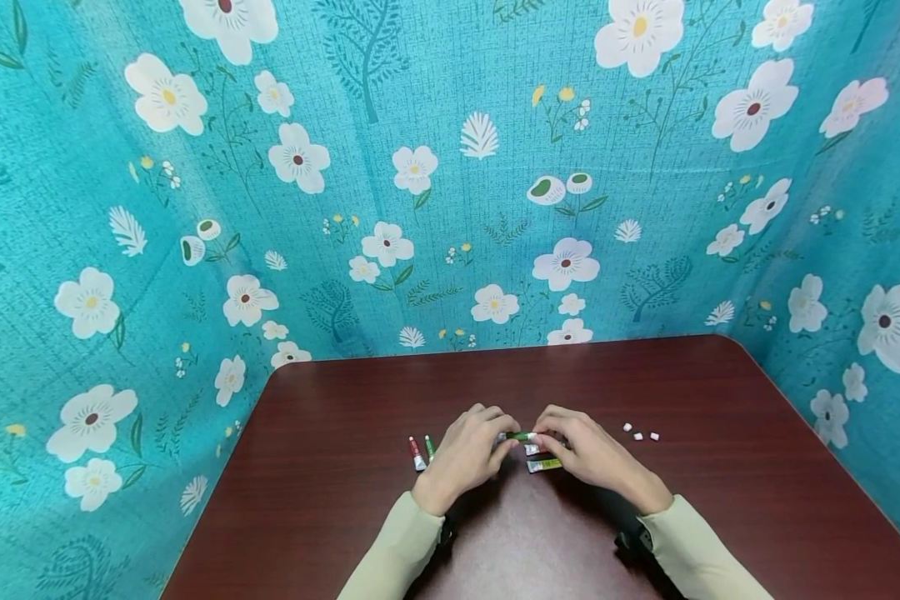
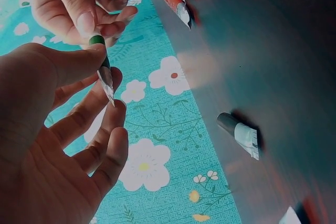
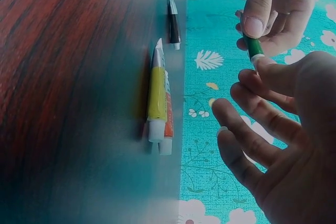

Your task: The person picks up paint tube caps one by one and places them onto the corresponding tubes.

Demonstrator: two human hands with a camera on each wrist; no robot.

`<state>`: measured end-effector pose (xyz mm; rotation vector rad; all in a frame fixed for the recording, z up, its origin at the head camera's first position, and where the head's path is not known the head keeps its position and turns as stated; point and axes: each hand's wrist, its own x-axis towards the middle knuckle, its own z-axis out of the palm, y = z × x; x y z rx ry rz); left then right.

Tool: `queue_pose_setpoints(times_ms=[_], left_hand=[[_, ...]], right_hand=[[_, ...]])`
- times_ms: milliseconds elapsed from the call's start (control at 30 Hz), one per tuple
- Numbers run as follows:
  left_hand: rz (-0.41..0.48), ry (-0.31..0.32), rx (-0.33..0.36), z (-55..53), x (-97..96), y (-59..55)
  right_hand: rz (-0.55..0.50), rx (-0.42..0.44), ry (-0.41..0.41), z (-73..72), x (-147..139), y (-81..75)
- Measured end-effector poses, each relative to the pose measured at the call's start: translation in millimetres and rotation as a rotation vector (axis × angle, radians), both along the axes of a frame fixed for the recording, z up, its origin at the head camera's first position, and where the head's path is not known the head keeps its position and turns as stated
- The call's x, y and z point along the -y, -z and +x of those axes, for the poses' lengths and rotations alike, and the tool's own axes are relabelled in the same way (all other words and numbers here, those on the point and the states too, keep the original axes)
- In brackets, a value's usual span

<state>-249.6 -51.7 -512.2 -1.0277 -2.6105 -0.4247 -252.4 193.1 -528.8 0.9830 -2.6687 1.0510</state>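
Observation:
A small green paint tube [image 1: 521, 436] with a white cap lies between both hands, a little above the table. My left hand [image 1: 468, 446] pinches its body between thumb and forefinger; the silvery crimped end shows past the fingers in the left wrist view. My right hand [image 1: 587, 446] pinches the white cap end [image 3: 256, 57] with thumb and forefinger, its other fingers spread loosely. Near my right hand a yellow paint tube [image 3: 157, 95] lies beside an orange-red one [image 3: 168, 111], both capped in white. A dark paint tube [image 3: 174, 24] lies farther along the table.
Left of my left hand lie a red paint tube [image 1: 417, 452] and another green tube [image 1: 429, 447]. Several small white pieces [image 1: 637, 436] are scattered right of my right hand. The dark red-brown table [image 1: 330, 500] ends at a flowered teal cloth [image 1: 450, 208] behind it.

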Motion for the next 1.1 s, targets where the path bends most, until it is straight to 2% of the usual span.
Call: queue_pose_setpoints(times_ms=[400,800,1100], left_hand=[[-0.006,-0.003,-0.004,-0.8,0.5,1.2],[-0.008,-0.001,-0.002,-0.5,0.1,-1.8],[0.004,-0.006,0.007,-0.9,0.7,-1.3]], right_hand=[[0.014,-0.033,-0.013,-0.2,-0.3,2.0],[0.019,-0.019,0.006,-1.1,-0.2,3.3],[-0.001,-0.071,0.039,0.2,0.1,2.2]])
